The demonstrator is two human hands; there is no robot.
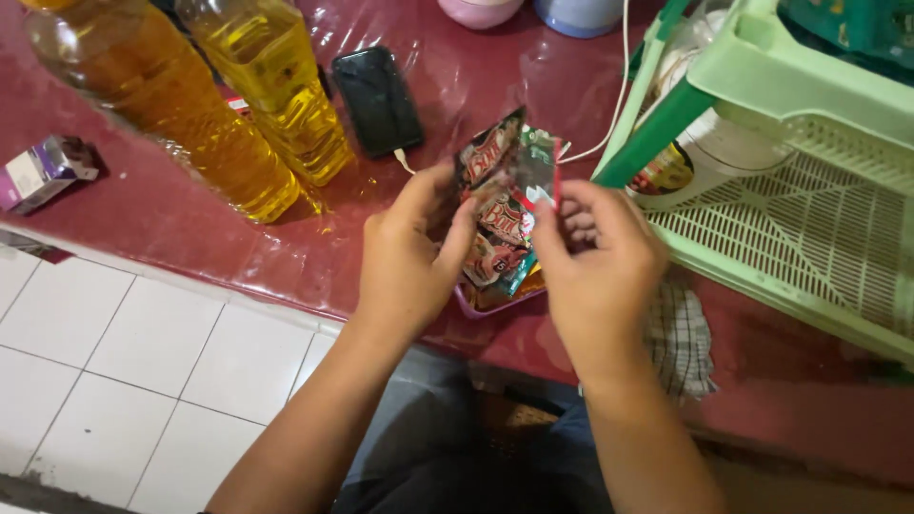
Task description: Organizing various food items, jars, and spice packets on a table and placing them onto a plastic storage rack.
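Red plastic sheeting covers the counter (190,224), glossy and creased, with white floor tiles (114,362) showing below its near edge. Both hands are up over the counter's front edge, and between them hangs a strip of small printed sachets (503,205), red and green, joined end to end. Its long axis runs close to upright, tilted a little to the right at the top, from above the fingers down toward a shallow purple tray (476,306) at the counter's edge.

Left hand (405,257) is closed on the strip's left side, thumb pressing near the middle. Right hand (595,262) pinches the right side, fingertips curled in, thumb against the packet face. So the strip sits squarely between the two grips, each hand equally near, one on either side of the same sachet.

Around them: two big bottles of yellow oil (276,90) at the back left, a dark phone (377,100) on a white cable (614,105) just beside them, a small purple-and-white box (43,171) far left. To the right stands a pale green plastic rack (790,209), and a checked cloth (681,338) lies under the right wrist.
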